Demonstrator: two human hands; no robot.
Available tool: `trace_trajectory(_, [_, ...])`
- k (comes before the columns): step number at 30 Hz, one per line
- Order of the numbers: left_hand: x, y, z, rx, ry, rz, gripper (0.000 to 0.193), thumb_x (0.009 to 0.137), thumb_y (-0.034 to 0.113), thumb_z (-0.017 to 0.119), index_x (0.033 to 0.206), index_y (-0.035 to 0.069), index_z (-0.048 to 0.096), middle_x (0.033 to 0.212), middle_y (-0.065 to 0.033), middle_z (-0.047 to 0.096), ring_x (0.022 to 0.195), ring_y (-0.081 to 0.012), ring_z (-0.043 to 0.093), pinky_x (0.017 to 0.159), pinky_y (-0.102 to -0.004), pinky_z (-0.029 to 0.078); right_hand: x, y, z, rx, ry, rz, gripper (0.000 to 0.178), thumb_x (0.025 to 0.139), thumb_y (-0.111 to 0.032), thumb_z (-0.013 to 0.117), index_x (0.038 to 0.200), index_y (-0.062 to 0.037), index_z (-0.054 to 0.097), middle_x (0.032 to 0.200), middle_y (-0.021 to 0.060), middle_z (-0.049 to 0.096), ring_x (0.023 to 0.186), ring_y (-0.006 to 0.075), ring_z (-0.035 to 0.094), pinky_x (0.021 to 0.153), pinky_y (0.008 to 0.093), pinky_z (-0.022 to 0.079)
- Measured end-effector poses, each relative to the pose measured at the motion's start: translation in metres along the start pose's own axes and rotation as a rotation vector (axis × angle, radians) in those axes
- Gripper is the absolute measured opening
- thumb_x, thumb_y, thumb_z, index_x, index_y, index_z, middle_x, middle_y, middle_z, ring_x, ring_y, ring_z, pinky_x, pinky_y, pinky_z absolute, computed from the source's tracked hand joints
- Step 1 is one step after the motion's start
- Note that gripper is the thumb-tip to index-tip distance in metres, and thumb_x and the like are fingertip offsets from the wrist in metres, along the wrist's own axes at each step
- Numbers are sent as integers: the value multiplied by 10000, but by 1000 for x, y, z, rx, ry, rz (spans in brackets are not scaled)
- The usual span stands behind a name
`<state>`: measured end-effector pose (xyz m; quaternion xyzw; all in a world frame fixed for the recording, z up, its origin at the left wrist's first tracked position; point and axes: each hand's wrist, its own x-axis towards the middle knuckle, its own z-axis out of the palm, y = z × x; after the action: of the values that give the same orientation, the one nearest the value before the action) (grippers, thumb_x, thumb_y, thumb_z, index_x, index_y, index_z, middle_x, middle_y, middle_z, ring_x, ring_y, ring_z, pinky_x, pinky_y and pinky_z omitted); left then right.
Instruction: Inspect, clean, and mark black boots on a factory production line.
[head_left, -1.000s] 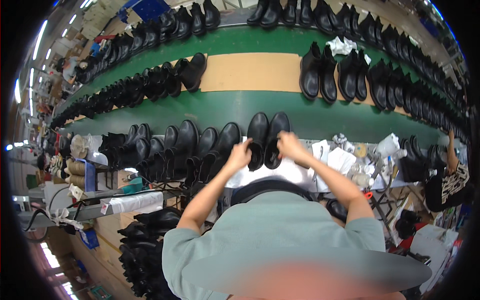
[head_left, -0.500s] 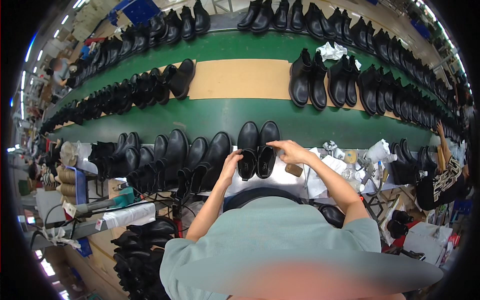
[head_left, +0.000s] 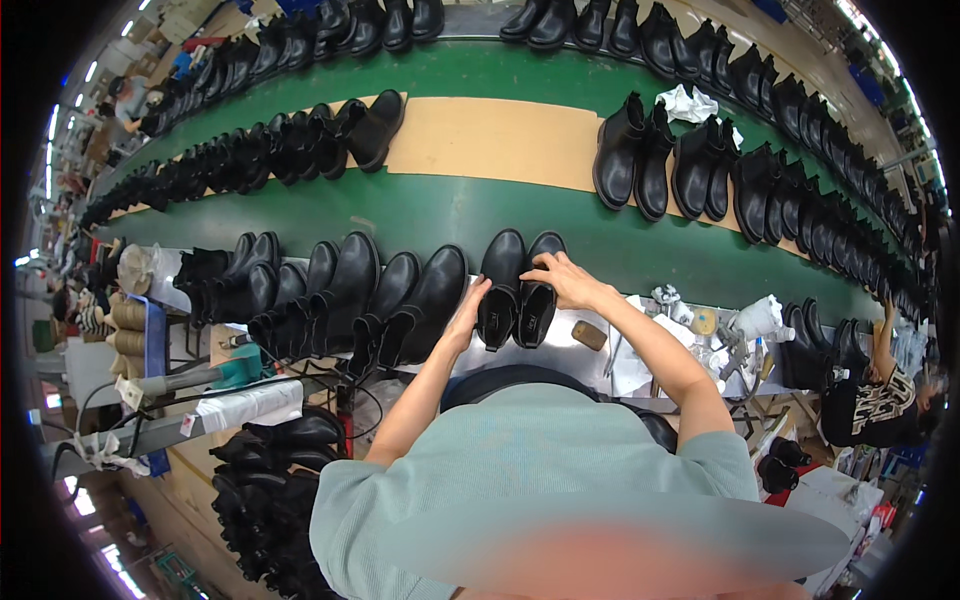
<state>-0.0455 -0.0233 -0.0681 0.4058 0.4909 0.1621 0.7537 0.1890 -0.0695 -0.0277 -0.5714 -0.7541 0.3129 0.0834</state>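
Plainly, the left hand [head_left: 466, 318] (flat) flanks black boots [head_left: 503, 258]; the right hand [head_left: 570, 284] curls over one, grip unclear.

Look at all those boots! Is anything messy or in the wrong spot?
A crumpled white wad lies on the green table behind some boots on the right. It looks odd beside such tidy rows. The pair of boots at the left hand and right hand is side by side, with no damage I can see.
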Motion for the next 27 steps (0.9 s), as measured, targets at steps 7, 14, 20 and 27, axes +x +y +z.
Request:
trace_trajectory(7, [-11, 0, -9, 93, -69, -51, 834, 801, 541, 518, 1441, 128, 178, 1459, -143, 229, 1344, -291, 212, 1033, -483, 210, 3, -5, 19, -8, 92, -122, 631, 518, 34, 707, 1111, -132, 570, 1262, 111, 435, 1161, 339, 382, 936, 385, 449])
trace_trajectory(14, [-28, -5, -16, 94, 9, -105, 774, 797, 512, 537, 1423, 185, 219, 1368, -160, 365, 1254, -272, 343, 972, -462, 280, 3, -39, 28, -19, 24, -39, 620, 481, 34, 687, 1069, -94, 540, 1233, 84, 447, 1159, 334, 374, 843, 403, 506])
trace_trajectory(20, [-22, 6, -3, 120, 78, -77, 830, 786, 463, 587, 1413, 93, 190, 1273, -202, 448, 1165, -273, 438, 956, -355, 327, -4, -29, 32, 39, 90, -88, 694, 497, -26, 708, 1160, -102, 520, 1255, 89, 443, 1184, 342, 357, 893, 414, 475])
trace_trajectory(27, [-21, 4, -4, 95, 64, -98, 838, 782, 414, 608, 1420, 109, 158, 1178, -155, 522, 1068, -237, 502, 890, -351, 375, -17, -25, 44, 204, 216, -62, 656, 572, -126, 748, 1191, -133, 530, 1299, 91, 436, 1248, 358, 315, 993, 432, 383])
